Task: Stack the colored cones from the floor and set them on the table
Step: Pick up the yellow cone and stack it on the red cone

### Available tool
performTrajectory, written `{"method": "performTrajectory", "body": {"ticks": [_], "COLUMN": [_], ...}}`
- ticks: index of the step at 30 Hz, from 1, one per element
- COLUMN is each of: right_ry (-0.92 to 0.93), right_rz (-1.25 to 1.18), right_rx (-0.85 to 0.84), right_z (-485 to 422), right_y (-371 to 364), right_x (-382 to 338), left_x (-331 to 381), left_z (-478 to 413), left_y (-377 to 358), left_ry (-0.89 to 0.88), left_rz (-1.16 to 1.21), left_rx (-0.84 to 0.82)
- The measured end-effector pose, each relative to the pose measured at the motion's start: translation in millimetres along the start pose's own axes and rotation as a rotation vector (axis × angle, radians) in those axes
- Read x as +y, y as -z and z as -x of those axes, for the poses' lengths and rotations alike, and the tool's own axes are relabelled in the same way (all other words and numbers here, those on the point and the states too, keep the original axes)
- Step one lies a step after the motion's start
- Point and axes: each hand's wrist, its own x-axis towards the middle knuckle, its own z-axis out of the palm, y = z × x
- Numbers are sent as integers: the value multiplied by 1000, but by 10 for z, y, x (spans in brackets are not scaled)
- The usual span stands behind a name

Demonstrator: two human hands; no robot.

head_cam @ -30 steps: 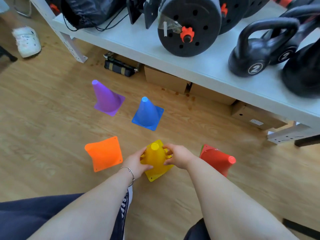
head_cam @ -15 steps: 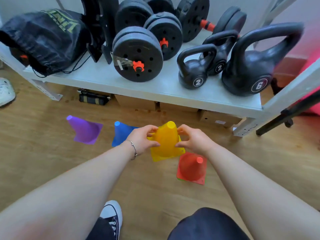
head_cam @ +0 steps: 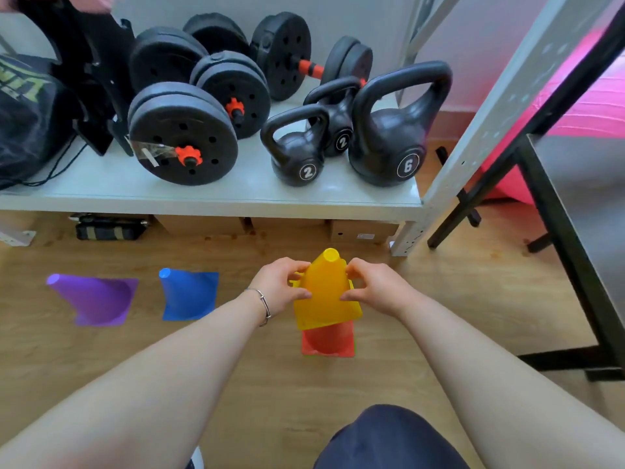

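My left hand (head_cam: 280, 286) and my right hand (head_cam: 375, 287) both grip the yellow cone (head_cam: 324, 292) by its sides, holding it upright just over the red cone (head_cam: 329, 340). The red cone stands on the wooden floor and only its base shows under the yellow one; a thin green edge peeks out beneath it. A blue cone (head_cam: 189, 294) and a purple cone (head_cam: 94, 299) stand on the floor to the left. The orange cone is out of view.
A grey shelf (head_cam: 220, 194) behind the cones carries kettlebells (head_cam: 389, 143), weight plates (head_cam: 182, 133) and a black bag (head_cam: 23, 120). Cardboard boxes (head_cam: 362, 231) sit under it. A black-framed grey table (head_cam: 585, 211) stands at the right. My knee (head_cam: 389, 438) is at the bottom.
Both hands lifted the yellow cone off the floor and carried it right, over the red cone. The view has swung up and to the right, so the orange cone left the frame.
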Motion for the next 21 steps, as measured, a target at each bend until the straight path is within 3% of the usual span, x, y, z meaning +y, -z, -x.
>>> {"method": "performTrajectory", "body": {"ticks": [6,15,21], "right_ry": [-78,-148,-212], "right_rz": [13,26,-151], "right_rx": [-30,-54,15], "right_z": [53,-92,-158], "right_y": [-409,-900,-1180], "right_x": [223,543,660], "left_x": [-136,-541,-728], "left_z": [5,-113,-242], "left_y": [-424,-988,-1206], "left_ry": [63,146,183], "left_rz": [-147,-96,-50], "left_rx": [-28,-82,-58]}}
